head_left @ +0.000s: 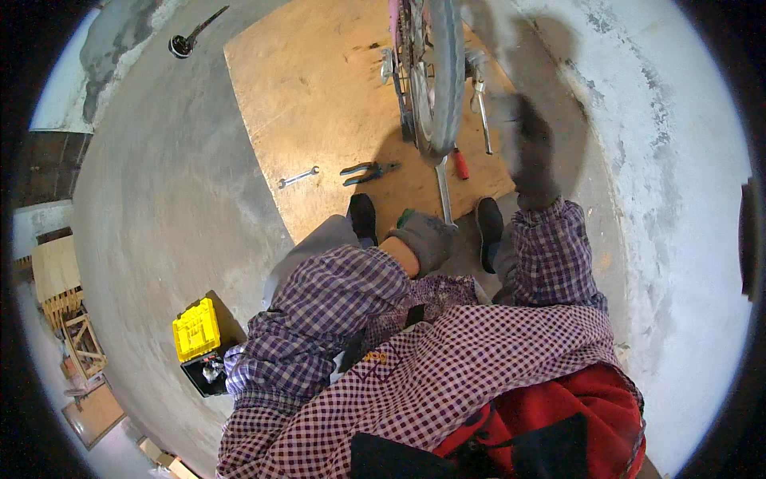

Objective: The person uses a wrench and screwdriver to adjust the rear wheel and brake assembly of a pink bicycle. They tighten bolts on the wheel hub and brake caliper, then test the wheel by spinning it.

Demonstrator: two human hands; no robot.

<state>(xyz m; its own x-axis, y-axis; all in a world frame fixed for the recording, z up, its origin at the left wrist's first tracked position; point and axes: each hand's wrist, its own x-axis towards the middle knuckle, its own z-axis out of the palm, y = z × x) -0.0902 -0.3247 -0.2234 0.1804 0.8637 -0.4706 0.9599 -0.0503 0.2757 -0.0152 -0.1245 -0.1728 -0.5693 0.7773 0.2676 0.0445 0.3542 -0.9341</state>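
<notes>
My left hand (427, 239), in a grey work glove, is closed at the lower end of a silver wrench (444, 191). Its far end reaches the bicycle's tyre (445, 96). To the right of the wheel, my right hand (536, 156) wears a dark glove and is smeared by motion, so its fingers cannot be read. Between it and the wheel, a long metal-handled tool (483, 116) hangs by the axle. A red-handled tool (460, 164) lies beside the tyre, partly hidden. Pliers (367, 172) and a smaller open-ended wrench (299, 177) lie to the left.
A wooden board (307, 96) lies under the bicycle, with my shoes (361, 217) at its near edge. A black toolbox with a yellow lid (196, 329) stands at the left. A round black-and-silver part with a handle (182, 45) lies far left. A wall (678, 199) rises on the right.
</notes>
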